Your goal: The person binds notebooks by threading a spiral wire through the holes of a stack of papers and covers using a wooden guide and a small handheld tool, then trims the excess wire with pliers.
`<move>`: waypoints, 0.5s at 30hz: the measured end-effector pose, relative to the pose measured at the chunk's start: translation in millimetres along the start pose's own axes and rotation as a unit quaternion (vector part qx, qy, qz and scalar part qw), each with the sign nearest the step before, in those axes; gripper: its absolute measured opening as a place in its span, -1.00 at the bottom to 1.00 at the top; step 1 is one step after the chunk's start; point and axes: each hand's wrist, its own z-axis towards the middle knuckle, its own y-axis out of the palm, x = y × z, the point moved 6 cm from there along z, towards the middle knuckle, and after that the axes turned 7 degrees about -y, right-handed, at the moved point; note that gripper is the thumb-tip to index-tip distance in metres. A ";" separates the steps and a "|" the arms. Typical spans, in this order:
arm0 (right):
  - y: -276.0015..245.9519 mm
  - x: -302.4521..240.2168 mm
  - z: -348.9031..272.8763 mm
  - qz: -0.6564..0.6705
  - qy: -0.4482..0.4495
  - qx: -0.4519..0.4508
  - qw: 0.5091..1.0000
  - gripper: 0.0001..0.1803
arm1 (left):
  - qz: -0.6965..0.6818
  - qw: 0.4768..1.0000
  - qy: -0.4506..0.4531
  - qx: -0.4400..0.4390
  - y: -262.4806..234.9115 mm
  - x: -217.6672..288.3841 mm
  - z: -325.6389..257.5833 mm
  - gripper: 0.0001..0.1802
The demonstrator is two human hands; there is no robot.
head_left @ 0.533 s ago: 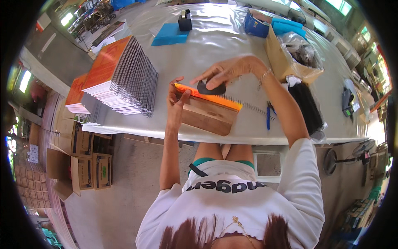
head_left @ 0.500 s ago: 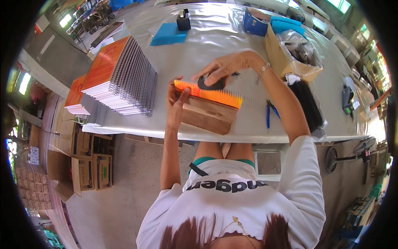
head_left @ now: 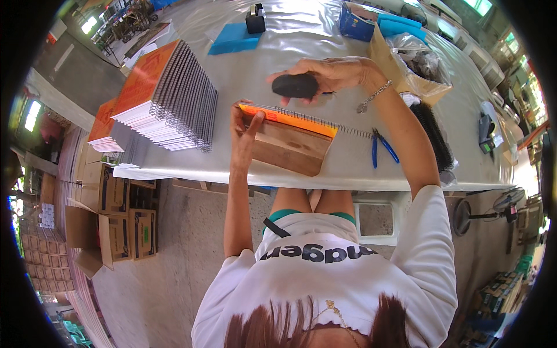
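My left hand (head_left: 244,129) pinches the left end of an orange-covered notebook (head_left: 299,123), thumb on the near side and fingers behind. The notebook rests on or against a wooden block (head_left: 287,151) near the table's front edge. A thin wire coil (head_left: 355,132) runs along the notebook's upper edge and sticks out past its right end. Above the notebook, apart from it, my right hand (head_left: 332,73) grips a black rounded object (head_left: 295,86) whose kind I cannot make out. Blue-handled pliers (head_left: 381,148) lie at the coil's free end.
A tall stack of orange coil-bound notebooks (head_left: 165,87) stands left, with a lower stack (head_left: 103,130) beside it. Farther back are a tape dispenser (head_left: 255,19) and a blue sheet (head_left: 235,39). A cardboard box (head_left: 387,65) and a bundle of dark coils (head_left: 430,136) lie right.
My right hand has moved up and away from the notebook's edge with the black object. The protruding coil, blurred before, now shows sharply. My left hand keeps its hold.
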 end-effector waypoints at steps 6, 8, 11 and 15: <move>8.2 53.4 15.5 -0.056 0.028 0.021 0.998 -0.37 | 0.010 1.000 -0.001 0.000 1.3 2.8 -0.5 -0.54; 0.9 68.6 23.2 -0.062 0.043 0.103 0.992 -0.45 | 0.007 1.000 -0.002 0.005 1.7 2.0 -1.3 -0.54; -6.1 77.6 21.1 -0.054 0.120 0.152 0.980 -0.56 | 0.016 1.000 0.000 0.016 1.6 0.9 -0.9 -0.54; 1.6 58.7 6.0 0.000 0.151 0.072 0.986 -0.66 | 0.016 1.000 0.007 0.006 2.0 2.5 -0.4 -0.54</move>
